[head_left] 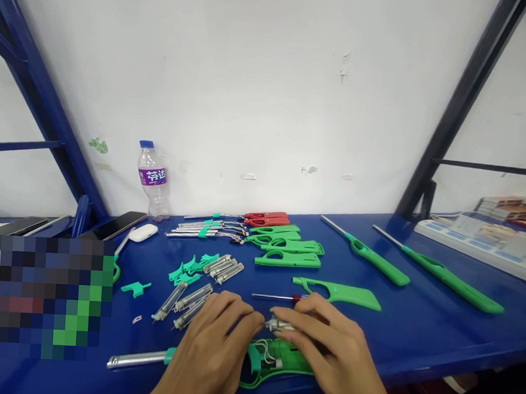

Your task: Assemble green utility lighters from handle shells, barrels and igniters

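A small clear fuel tank [279, 325] is pinched between the thumb and fingers of my right hand [332, 342]. My left hand [215, 341] is closed, its fingertips at the nozzle end of that tank; its thumb is hidden. Beneath both hands lies an open green lighter half-shell [290, 356], with white wires and a teal trigger [255, 359] showing inside. Its metal tube [137, 360] sticks out to the left. Just beyond my right hand is a screwdriver [275, 297], its red handle partly covered by the fingers. A green handle shell [350, 294] lies behind it.
Left of centre are several clear tanks [193, 297] and teal triggers [191, 268]. Farther back lie metal tubes [199, 228], green shells [288, 259] and red shells [266, 219]. Two lighters [378, 260] rest at right. A bottle [152, 182] stands by the wall.
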A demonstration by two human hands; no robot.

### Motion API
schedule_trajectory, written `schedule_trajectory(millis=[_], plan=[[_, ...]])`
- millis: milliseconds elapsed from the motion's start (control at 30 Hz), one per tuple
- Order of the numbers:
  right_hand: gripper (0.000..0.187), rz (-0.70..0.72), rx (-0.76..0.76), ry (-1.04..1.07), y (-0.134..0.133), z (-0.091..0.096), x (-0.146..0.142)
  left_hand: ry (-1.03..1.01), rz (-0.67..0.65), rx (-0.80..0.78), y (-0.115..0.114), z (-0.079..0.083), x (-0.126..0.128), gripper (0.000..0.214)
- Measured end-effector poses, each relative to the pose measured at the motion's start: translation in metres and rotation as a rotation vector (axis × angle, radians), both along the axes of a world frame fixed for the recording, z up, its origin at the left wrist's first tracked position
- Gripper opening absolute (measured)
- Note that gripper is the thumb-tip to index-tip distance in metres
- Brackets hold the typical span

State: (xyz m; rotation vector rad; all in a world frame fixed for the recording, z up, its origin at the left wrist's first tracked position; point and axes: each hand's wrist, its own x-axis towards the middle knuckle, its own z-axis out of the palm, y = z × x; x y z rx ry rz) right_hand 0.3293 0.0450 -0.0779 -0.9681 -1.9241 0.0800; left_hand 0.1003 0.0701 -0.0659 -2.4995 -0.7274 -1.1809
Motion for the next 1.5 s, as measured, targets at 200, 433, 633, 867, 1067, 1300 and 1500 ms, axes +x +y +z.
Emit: schedule_trajectory(millis=[200,433,633,867,1067,1300,1500], plan=[[0.03,0.031,0.048,-0.031,-0.0006,0.001,0.0008,0.006,-0.02,0.002,-0.0038,-0.0007,-0.0027,0.028],[0.03,0.044,0.048,-0.077,-0.0023,-0.0033,-0.0003,0.011,-0.031,0.007,-0.0049,-0.0006,-0.0036,0.031],[0.026,-0.034,0.092,-0.042,-0.0027,-0.0029,-0.002,-0.008,-0.005,-0.006,-0.003,0.0016,0.0004,0.026],[0.025,-0.023,0.131,0.012,-0.0036,0.0015,-0.0004,-0.037,-0.027,-0.021,-0.006,0.0065,0.002,0.02],[0.027,0.017,0.107,0.008,-0.0045,-0.004,0.0025,-0.03,-0.039,-0.036,-0.006,0.0064,0.0015,0.021],[0.035,0.05,0.075,-0.003,-0.0057,-0.0057,0.0045,-0.008,-0.052,-0.03,-0.0068,0.0087,0.001,0.022],[0.028,0.112,0.107,0.065,-0.0036,-0.0013,0.002,-0.007,-0.068,-0.054,-0.0093,0.008,0.0009,0.021]])
